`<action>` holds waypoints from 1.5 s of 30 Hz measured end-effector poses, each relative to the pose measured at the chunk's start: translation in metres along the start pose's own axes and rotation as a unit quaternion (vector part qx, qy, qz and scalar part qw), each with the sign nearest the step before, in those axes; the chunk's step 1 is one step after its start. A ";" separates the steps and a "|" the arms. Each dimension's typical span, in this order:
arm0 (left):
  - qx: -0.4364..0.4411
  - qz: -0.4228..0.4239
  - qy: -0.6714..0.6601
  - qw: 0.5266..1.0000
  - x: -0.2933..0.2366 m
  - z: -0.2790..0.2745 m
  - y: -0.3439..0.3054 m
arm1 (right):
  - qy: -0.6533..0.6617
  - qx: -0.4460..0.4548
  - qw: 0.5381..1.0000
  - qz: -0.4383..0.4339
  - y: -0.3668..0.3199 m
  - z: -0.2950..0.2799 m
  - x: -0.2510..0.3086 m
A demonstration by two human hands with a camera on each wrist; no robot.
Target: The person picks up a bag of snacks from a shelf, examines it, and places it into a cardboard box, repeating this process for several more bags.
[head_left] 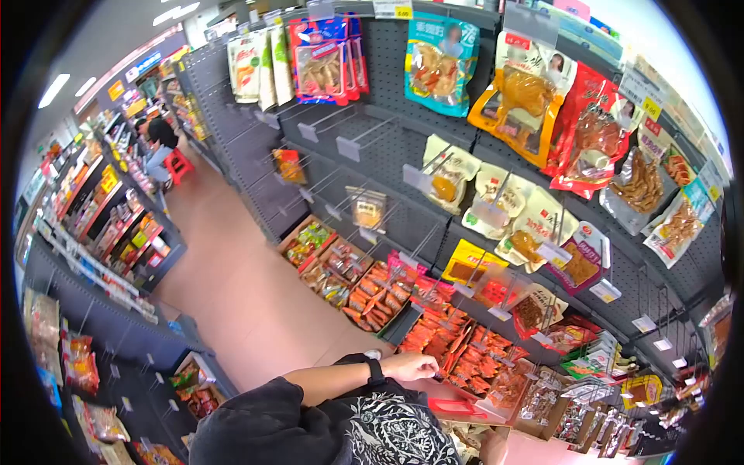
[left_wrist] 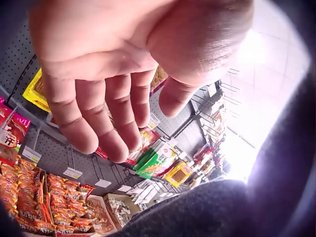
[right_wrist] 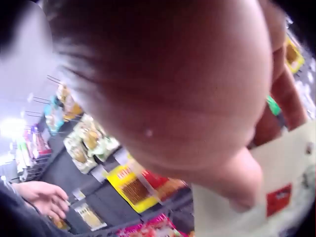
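Observation:
My left hand (head_left: pixel 411 366) hangs in front of the low snack boxes, holding nothing. In the left wrist view its fingers (left_wrist: pixel 111 113) are loosely bent and the palm bare; the right wrist view also shows it at lower left. My right hand (right_wrist: pixel 173 89) grips a cream-coloured snack packet (right_wrist: pixel 222 219) with a small red label, its thumb lying on the packet's face. The far side of the grip is hidden. In the head view, that hand is low at the bottom edge, mostly cut off. Boxes of small orange-red snack packets (head_left: pixel 434 329) lie close by the left hand.
A dark pegboard shelf (head_left: pixel 372 163) with hooks and hanging snack bags (head_left: pixel 527 85) rises ahead. A red plastic piece (head_left: pixel 457 407) shows near my body. To the left an aisle floor (head_left: pixel 225 287) runs back toward a seated person (head_left: pixel 159 147) and a red stool (head_left: pixel 178 165).

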State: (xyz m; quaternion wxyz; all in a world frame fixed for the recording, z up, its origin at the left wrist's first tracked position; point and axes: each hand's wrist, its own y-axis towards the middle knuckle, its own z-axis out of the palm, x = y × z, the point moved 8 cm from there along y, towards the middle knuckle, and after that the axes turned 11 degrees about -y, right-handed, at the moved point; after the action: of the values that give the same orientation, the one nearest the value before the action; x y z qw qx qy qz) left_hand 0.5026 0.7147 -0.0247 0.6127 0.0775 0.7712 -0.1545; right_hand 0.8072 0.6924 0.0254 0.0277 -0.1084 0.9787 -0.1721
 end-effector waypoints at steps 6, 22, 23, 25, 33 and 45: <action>0.020 0.170 0.075 0.982 -0.068 -0.016 0.008 | -0.007 -0.104 0.990 -0.090 0.011 -0.143 0.099; -0.219 0.113 -0.051 0.968 -0.098 -0.182 -0.050 | 0.610 -0.359 0.270 -0.653 -0.077 -0.462 0.222; -0.221 0.119 -0.061 0.966 -0.095 -0.181 -0.049 | 0.599 -0.347 0.280 -0.665 -0.083 -0.457 0.227; -0.223 0.125 -0.076 0.964 -0.099 -0.178 -0.053 | 0.592 -0.328 0.301 -0.672 -0.085 -0.448 0.235; -0.195 0.125 -0.089 0.969 -0.084 -0.140 -0.051 | 0.580 -0.322 0.350 -0.661 -0.073 -0.415 0.232; -0.149 0.059 -0.089 0.983 -0.062 -0.062 -0.034 | 0.557 -0.432 0.318 -0.634 -0.128 -0.439 0.129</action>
State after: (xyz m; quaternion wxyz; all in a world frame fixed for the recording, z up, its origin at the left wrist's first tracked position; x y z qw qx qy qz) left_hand 0.4495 0.7077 0.0526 0.6915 0.0164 0.7222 -0.0076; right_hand 0.6667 0.6920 0.4796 -0.6925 -0.5707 0.3323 0.2903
